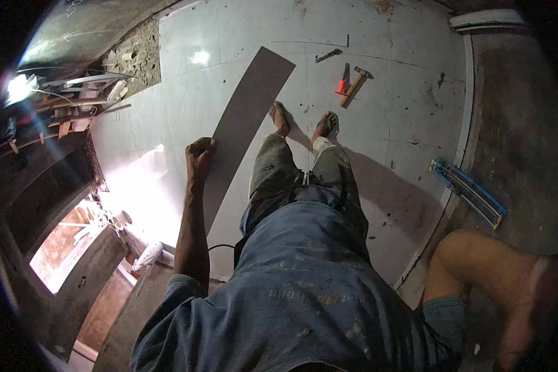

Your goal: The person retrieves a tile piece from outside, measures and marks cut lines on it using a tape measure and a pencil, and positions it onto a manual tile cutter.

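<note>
Left fingers [208,146] grip one strip [242,118]; one hammer [355,87] beyond.

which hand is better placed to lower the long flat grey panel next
Probably the left: the left hand grips the long flat grey panel by its edge, while the bent right arm is out toward the picture's dark right side, away from the panel.

L arm [192,226] fwd, L hand [199,155] clenched; R elbow [457,248] bent.
</note>
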`<action>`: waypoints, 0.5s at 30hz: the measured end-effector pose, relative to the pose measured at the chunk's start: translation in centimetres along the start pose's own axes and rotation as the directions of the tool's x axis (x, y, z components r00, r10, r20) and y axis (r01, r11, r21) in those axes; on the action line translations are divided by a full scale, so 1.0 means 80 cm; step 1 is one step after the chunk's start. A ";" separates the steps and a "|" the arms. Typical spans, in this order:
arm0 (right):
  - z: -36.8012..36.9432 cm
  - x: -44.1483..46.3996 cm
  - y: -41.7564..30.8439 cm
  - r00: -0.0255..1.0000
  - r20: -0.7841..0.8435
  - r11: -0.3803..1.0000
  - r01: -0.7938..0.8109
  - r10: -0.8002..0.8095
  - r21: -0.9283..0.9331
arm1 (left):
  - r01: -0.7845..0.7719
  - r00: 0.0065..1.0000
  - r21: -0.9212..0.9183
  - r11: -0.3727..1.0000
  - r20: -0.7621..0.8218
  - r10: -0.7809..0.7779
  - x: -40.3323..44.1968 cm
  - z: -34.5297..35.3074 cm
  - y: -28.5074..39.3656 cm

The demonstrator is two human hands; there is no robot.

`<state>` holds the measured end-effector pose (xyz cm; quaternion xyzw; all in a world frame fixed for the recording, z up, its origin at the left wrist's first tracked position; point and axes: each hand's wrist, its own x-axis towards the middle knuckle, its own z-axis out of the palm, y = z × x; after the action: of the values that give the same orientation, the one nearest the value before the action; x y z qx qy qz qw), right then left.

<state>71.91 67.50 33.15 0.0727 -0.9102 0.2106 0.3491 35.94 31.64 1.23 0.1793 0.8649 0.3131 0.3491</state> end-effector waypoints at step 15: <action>0.172 0.058 0.090 0.919 -0.068 0.918 -0.379 0.388 0.119 | 0.237 0.954 -0.172 0.956 0.226 -0.196 0.075 -0.070 0.002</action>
<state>58.11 68.03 24.65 -0.0988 -0.8780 0.3248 0.3373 27.76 32.62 1.54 0.0793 0.8031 0.3364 0.4853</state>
